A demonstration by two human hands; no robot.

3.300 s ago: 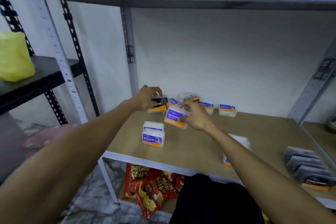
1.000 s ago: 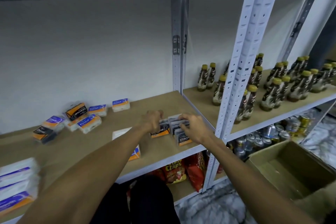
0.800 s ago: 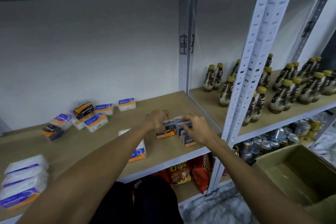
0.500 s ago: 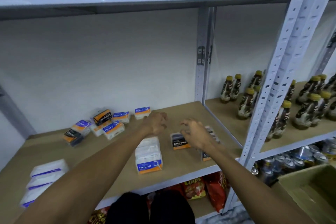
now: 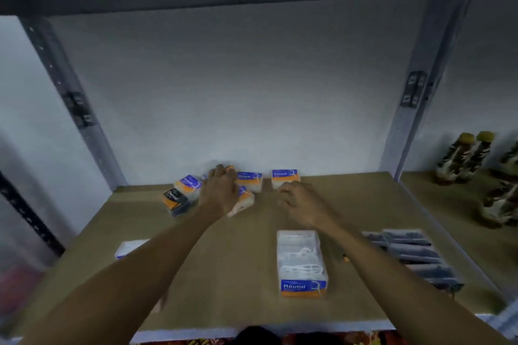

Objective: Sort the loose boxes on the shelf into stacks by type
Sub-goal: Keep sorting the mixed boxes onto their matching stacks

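Observation:
Loose small boxes lie at the back of the wooden shelf (image 5: 238,302): a black Charcoal box (image 5: 175,199), a purple-and-orange Smooth box (image 5: 190,184), and two blue-and-orange Round boxes (image 5: 250,180) (image 5: 284,177). My left hand (image 5: 220,190) lies over this cluster. It covers an orange-edged box at the back and part of a white-and-orange box (image 5: 243,203). Its fingertips are hidden and blurred. My right hand (image 5: 300,200) hovers just in front of the right Round box, fingers loosely curled, holding nothing.
A Round stack (image 5: 302,263) stands front centre. A row of dark grey Charcoal boxes (image 5: 414,258) lies front right, and a white stack (image 5: 129,247) front left behind my forearm. Brown bottles (image 5: 462,157) fill the neighbouring bay beyond the grey upright (image 5: 414,98).
Both hands have left the Charcoal row at the right. They reached to the loose boxes at the back, and my view swung left with them.

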